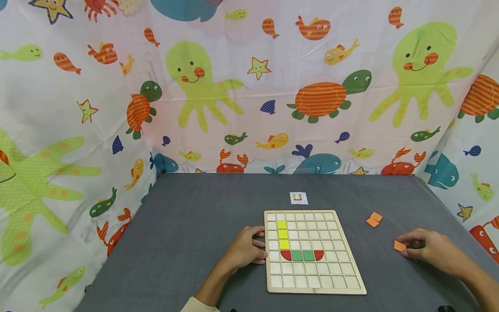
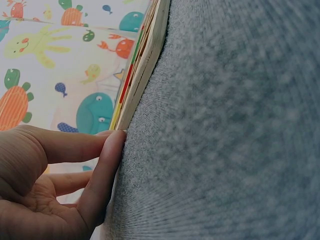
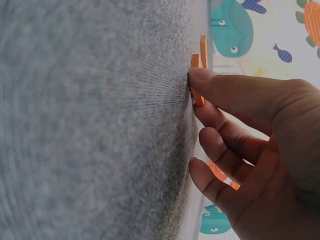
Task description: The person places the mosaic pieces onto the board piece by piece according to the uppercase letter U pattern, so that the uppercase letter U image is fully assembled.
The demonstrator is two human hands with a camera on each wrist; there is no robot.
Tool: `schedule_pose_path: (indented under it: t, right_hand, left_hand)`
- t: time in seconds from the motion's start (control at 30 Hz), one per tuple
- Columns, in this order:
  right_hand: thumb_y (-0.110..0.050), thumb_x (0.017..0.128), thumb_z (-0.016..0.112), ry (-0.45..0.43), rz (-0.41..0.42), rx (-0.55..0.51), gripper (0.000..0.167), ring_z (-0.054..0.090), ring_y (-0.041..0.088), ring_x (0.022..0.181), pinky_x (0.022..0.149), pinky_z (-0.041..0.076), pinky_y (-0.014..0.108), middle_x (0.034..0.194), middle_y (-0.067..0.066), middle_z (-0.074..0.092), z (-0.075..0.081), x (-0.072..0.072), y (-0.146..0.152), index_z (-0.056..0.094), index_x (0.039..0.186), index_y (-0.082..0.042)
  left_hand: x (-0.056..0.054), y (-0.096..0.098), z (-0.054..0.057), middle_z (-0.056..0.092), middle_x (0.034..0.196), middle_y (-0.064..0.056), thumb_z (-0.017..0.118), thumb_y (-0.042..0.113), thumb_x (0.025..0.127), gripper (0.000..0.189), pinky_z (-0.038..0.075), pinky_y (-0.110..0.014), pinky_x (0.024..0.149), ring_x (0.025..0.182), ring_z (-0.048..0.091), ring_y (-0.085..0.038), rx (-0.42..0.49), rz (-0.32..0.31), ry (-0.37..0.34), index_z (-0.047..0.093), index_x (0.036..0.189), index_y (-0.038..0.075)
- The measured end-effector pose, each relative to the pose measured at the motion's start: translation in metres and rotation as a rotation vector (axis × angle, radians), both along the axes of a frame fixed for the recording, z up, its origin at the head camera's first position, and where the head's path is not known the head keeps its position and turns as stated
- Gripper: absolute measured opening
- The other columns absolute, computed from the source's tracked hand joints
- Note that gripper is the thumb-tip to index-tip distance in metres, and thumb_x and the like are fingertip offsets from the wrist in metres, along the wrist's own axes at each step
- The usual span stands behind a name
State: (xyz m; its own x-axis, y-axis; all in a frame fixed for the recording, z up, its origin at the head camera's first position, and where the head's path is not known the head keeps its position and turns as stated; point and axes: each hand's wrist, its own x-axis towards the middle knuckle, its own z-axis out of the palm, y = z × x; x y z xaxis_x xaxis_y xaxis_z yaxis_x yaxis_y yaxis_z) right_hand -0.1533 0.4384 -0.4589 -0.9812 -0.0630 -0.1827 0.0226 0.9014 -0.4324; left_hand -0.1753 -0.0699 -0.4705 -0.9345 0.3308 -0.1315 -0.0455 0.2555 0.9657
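A wooden grid board (image 1: 296, 290) lies on the grey table. On it, several yellow squares (image 1: 283, 234) form a column at the left. Below them runs a row with two green squares (image 1: 302, 255) between two red rounded-corner pieces (image 1: 286, 255). My left hand (image 1: 244, 249) holds the board's left edge, thumb and index finger meeting at the rim in the left wrist view. At the right, my right hand (image 1: 432, 251) pinches an orange square tile (image 1: 399, 245) between thumb and fingers, close to the tabletop. In the right wrist view the fingertips partly cover this tile (image 3: 198, 97).
Two more orange tiles (image 1: 373, 222) lie between the board and my right hand. Behind the board is a small card (image 1: 299, 198) with a coloured U-shaped pattern on a grid. A sea-animal curtain (image 1: 257, 95) hangs behind the table and along both sides.
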Motion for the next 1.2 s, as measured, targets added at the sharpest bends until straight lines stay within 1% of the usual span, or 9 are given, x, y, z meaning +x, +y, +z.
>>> schedule_pose_path:
  t: [0.13,0.23,0.37,0.6,0.83,0.97,1.07,1.2]
  right_hand:
    - [-0.031,0.092,0.082,0.005,0.017,0.012,0.039,0.059,0.02,0.092,0.072,0.051,0.032,0.108,0.006,0.07,0.001,0.0,-0.002,0.077,0.119,-0.003]
    - [-0.034,0.095,0.08,0.001,0.039,0.001,0.041,0.059,0.02,0.094,0.073,0.052,0.034,0.11,0.006,0.071,0.003,0.0,-0.005,0.076,0.122,-0.003]
    - [-0.037,0.096,0.079,0.012,0.058,-0.008,0.041,0.059,0.019,0.095,0.073,0.051,0.031,0.11,0.004,0.071,0.005,-0.002,-0.013,0.076,0.123,-0.006]
    - [-0.039,0.092,0.082,0.047,0.066,-0.029,0.04,0.062,0.02,0.096,0.076,0.054,0.035,0.111,0.004,0.072,0.009,-0.01,-0.04,0.078,0.119,-0.011]
    - [-0.037,0.09,0.085,0.079,0.076,-0.093,0.038,0.061,0.015,0.091,0.071,0.053,0.027,0.106,0.001,0.072,0.011,-0.017,-0.067,0.079,0.117,-0.011]
    - [-0.035,0.089,0.086,0.101,0.12,-0.125,0.036,0.061,0.008,0.088,0.071,0.053,0.024,0.103,-0.003,0.071,0.012,-0.019,-0.082,0.08,0.116,-0.013]
    - [-0.033,0.089,0.086,0.125,0.155,-0.138,0.03,0.059,0.004,0.087,0.073,0.054,0.024,0.103,-0.005,0.071,0.012,-0.021,-0.092,0.081,0.113,-0.016]
    - [-0.028,0.09,0.085,0.132,0.21,-0.208,0.028,0.058,0.004,0.086,0.071,0.053,0.023,0.102,-0.005,0.07,0.012,-0.024,-0.105,0.08,0.113,-0.014]
  left_hand:
    - [0.0,0.0,0.0,0.055,0.127,-0.015,0.079,-0.018,0.079,0.073,0.069,-0.037,0.066,0.102,0.065,-0.024,0.001,-0.002,0.001,0.056,0.147,-0.003]
    - [0.001,0.0,0.001,0.055,0.127,-0.015,0.079,-0.018,0.079,0.073,0.069,-0.037,0.066,0.103,0.065,-0.024,-0.002,-0.001,0.001,0.056,0.147,-0.003]
    - [0.001,0.001,0.001,0.055,0.127,-0.015,0.079,-0.017,0.079,0.073,0.069,-0.037,0.066,0.102,0.065,-0.024,-0.004,0.001,-0.001,0.057,0.147,-0.002]
    - [0.001,-0.001,0.002,0.054,0.127,-0.015,0.078,-0.017,0.08,0.072,0.069,-0.037,0.066,0.103,0.065,-0.024,-0.01,-0.004,0.005,0.056,0.147,-0.003]
    - [0.001,-0.001,0.001,0.054,0.128,-0.015,0.079,-0.016,0.08,0.072,0.069,-0.036,0.066,0.104,0.065,-0.024,-0.012,-0.01,0.008,0.056,0.147,-0.002]
    - [0.001,-0.001,0.001,0.054,0.128,-0.015,0.079,-0.017,0.08,0.072,0.069,-0.037,0.066,0.104,0.065,-0.025,-0.005,-0.011,0.004,0.056,0.147,-0.002]
    - [0.001,-0.001,0.001,0.054,0.128,-0.015,0.078,-0.017,0.08,0.073,0.069,-0.037,0.066,0.104,0.065,-0.025,0.0,-0.013,0.002,0.056,0.148,-0.002]
    - [0.0,-0.002,0.002,0.054,0.129,-0.015,0.078,-0.017,0.08,0.074,0.069,-0.037,0.066,0.104,0.065,-0.025,0.002,-0.013,0.0,0.055,0.148,-0.002]
